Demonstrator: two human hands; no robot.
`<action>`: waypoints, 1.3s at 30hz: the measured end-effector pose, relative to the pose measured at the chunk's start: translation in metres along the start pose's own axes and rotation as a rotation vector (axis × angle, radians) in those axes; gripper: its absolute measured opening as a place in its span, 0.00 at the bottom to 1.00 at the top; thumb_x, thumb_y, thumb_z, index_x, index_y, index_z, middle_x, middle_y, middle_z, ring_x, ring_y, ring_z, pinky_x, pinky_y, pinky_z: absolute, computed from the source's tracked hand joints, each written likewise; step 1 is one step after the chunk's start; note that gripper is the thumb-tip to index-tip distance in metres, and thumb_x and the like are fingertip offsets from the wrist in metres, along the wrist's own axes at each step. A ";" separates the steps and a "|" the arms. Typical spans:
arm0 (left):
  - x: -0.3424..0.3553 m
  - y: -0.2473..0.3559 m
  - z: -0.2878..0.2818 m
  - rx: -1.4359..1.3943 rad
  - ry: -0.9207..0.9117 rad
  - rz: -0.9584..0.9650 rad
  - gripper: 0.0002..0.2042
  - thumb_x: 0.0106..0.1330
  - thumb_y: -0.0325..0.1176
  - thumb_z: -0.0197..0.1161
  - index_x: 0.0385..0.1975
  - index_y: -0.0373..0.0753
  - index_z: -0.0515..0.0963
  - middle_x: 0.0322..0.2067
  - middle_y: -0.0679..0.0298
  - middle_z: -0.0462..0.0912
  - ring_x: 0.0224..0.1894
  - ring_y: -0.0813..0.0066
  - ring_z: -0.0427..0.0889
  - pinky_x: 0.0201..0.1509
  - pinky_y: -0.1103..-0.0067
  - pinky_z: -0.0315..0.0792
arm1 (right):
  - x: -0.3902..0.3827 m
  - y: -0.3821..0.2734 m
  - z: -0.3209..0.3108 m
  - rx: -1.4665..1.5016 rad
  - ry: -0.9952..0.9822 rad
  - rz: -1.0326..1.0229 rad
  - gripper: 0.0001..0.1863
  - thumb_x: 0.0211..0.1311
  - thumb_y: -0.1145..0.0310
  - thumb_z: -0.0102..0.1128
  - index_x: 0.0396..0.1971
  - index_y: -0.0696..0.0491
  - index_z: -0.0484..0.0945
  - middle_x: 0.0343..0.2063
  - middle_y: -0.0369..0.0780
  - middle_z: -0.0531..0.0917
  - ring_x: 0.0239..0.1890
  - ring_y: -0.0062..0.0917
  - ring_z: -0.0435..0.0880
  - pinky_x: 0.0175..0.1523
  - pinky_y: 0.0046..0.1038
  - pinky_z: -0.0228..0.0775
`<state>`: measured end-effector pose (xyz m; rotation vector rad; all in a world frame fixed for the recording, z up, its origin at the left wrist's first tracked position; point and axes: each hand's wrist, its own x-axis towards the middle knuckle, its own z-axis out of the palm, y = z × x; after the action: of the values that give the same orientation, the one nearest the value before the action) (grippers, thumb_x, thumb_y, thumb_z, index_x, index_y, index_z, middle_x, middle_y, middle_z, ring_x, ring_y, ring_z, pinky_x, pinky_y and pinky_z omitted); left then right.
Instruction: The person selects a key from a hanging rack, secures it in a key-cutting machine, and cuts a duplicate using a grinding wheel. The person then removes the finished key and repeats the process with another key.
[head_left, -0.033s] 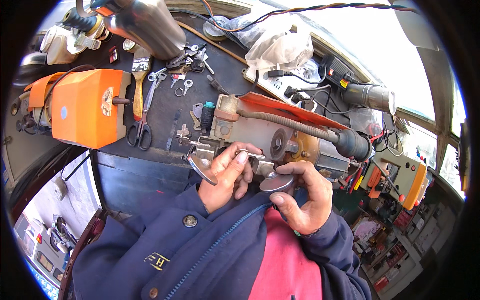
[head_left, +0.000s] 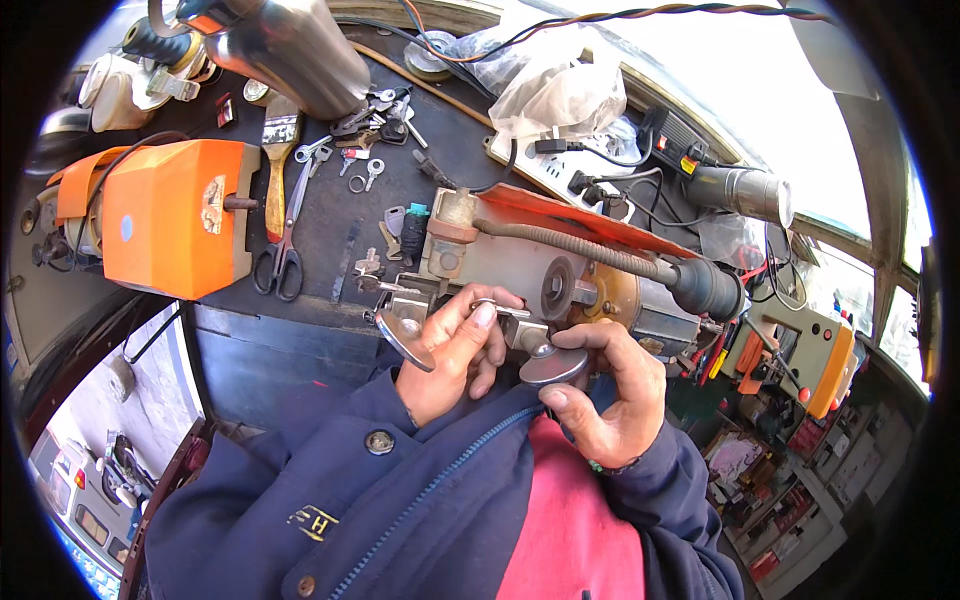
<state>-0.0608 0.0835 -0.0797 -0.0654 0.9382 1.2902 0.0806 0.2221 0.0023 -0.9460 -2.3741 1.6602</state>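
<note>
dark surface runs across the scene, tools all over it. biggest item on it: key-cutting machine, center to right, orange-red guard along its back, wheel and springy hose in view. orange-covered machine sits left, well apart from it. steel flask stands at the far edge, tilted in this view. white power strip lies behind the key-cutting machine, plugs in it, clear plastic bag just beside. scissors lie next to a wooden-handled brush, near the orange-covered machine.

right hand: thumb and forefinger clamped on the rim of the right knob, a round metal disc at the machine's front. left hand: thumb and forefinger together on a small metal piece at the machine's clamp; mostly covered, can't tell its full shape. left knob is just beside the left hand; contact unclear. loose keys lie near the flask, with a small ring among them.
</note>
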 end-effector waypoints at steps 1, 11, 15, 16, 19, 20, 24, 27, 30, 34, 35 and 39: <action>0.000 0.001 0.000 0.003 0.003 -0.016 0.17 0.82 0.44 0.43 0.58 0.39 0.69 0.26 0.66 0.71 0.18 0.81 0.68 0.24 0.85 0.64 | 0.002 0.000 -0.001 -0.033 -0.007 -0.024 0.22 0.53 0.70 0.76 0.46 0.59 0.78 0.28 0.39 0.81 0.21 0.19 0.80 0.28 0.21 0.70; 0.001 0.005 -0.001 -0.021 -0.013 -0.038 0.19 0.82 0.46 0.41 0.59 0.38 0.69 0.26 0.64 0.73 0.20 0.80 0.71 0.25 0.84 0.65 | 0.014 -0.009 -0.009 -0.200 -0.035 -0.108 0.22 0.49 0.66 0.79 0.41 0.57 0.79 0.28 0.41 0.77 0.23 0.29 0.80 0.27 0.27 0.71; 0.001 0.007 -0.001 0.009 0.001 -0.055 0.21 0.82 0.48 0.40 0.59 0.38 0.69 0.25 0.63 0.73 0.21 0.79 0.71 0.25 0.84 0.65 | 0.016 -0.017 -0.010 -0.269 -0.009 -0.054 0.16 0.50 0.64 0.78 0.33 0.56 0.81 0.23 0.39 0.77 0.19 0.32 0.79 0.24 0.30 0.70; 0.001 0.007 -0.001 0.021 0.005 -0.057 0.21 0.82 0.48 0.39 0.59 0.38 0.69 0.25 0.63 0.73 0.21 0.79 0.71 0.25 0.84 0.65 | 0.014 -0.020 -0.011 -0.305 -0.006 -0.030 0.14 0.51 0.63 0.77 0.29 0.55 0.81 0.20 0.40 0.77 0.17 0.33 0.78 0.23 0.32 0.70; 0.002 0.005 -0.002 0.030 0.006 -0.051 0.21 0.81 0.49 0.40 0.58 0.39 0.69 0.24 0.64 0.73 0.21 0.79 0.71 0.25 0.83 0.65 | 0.011 -0.023 -0.009 -0.317 -0.057 0.085 0.16 0.59 0.61 0.71 0.18 0.54 0.79 0.14 0.41 0.76 0.13 0.38 0.76 0.21 0.35 0.68; 0.003 0.004 -0.002 0.019 -0.008 -0.047 0.21 0.81 0.49 0.41 0.58 0.40 0.70 0.25 0.65 0.73 0.20 0.80 0.71 0.24 0.84 0.64 | 0.010 -0.022 -0.006 -0.299 -0.096 0.146 0.19 0.61 0.61 0.68 0.14 0.54 0.78 0.12 0.42 0.76 0.12 0.40 0.75 0.20 0.36 0.67; 0.002 0.004 -0.002 -0.007 -0.011 -0.030 0.20 0.81 0.51 0.44 0.57 0.43 0.72 0.25 0.67 0.72 0.19 0.82 0.70 0.23 0.85 0.64 | 0.003 -0.014 0.003 0.611 -0.178 0.720 0.27 0.73 0.55 0.42 0.30 0.60 0.86 0.20 0.46 0.84 0.16 0.25 0.75 0.22 0.25 0.64; 0.000 0.007 -0.003 0.058 -0.027 -0.068 0.21 0.81 0.51 0.40 0.59 0.42 0.70 0.24 0.67 0.75 0.24 0.86 0.71 0.29 0.86 0.65 | -0.002 -0.005 0.017 1.437 -0.195 0.845 0.32 0.71 0.52 0.38 0.49 0.66 0.81 0.30 0.55 0.85 0.16 0.23 0.67 0.21 0.23 0.60; -0.001 0.009 -0.002 0.069 -0.027 -0.075 0.22 0.81 0.52 0.40 0.59 0.42 0.69 0.24 0.67 0.74 0.22 0.84 0.71 0.29 0.86 0.64 | -0.009 -0.008 0.010 1.269 -0.071 0.974 0.33 0.71 0.48 0.41 0.43 0.66 0.82 0.24 0.45 0.82 0.15 0.21 0.66 0.22 0.23 0.59; 0.000 0.010 -0.003 0.091 -0.043 -0.056 0.22 0.81 0.52 0.39 0.59 0.42 0.69 0.24 0.66 0.73 0.21 0.82 0.71 0.28 0.85 0.64 | 0.004 -0.017 -0.007 -0.107 -0.101 0.264 0.22 0.59 0.52 0.71 0.24 0.59 0.79 0.14 0.40 0.76 0.15 0.25 0.74 0.23 0.27 0.65; 0.000 0.010 -0.003 0.095 -0.040 -0.056 0.22 0.81 0.52 0.40 0.59 0.42 0.69 0.24 0.65 0.73 0.21 0.81 0.71 0.27 0.85 0.64 | 0.008 -0.021 -0.011 -0.284 -0.080 0.157 0.22 0.55 0.52 0.74 0.23 0.58 0.77 0.13 0.40 0.75 0.15 0.28 0.75 0.23 0.29 0.65; 0.000 0.006 -0.004 0.120 -0.032 -0.033 0.22 0.81 0.51 0.40 0.59 0.41 0.69 0.23 0.64 0.73 0.21 0.79 0.71 0.27 0.84 0.64 | 0.021 -0.035 -0.010 -0.493 -0.115 -0.018 0.18 0.57 0.61 0.71 0.17 0.57 0.75 0.12 0.44 0.74 0.13 0.39 0.76 0.20 0.36 0.65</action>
<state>-0.0681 0.0833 -0.0803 0.0334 0.9813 1.1989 0.0530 0.2335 0.0312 -0.8996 -2.9322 1.1644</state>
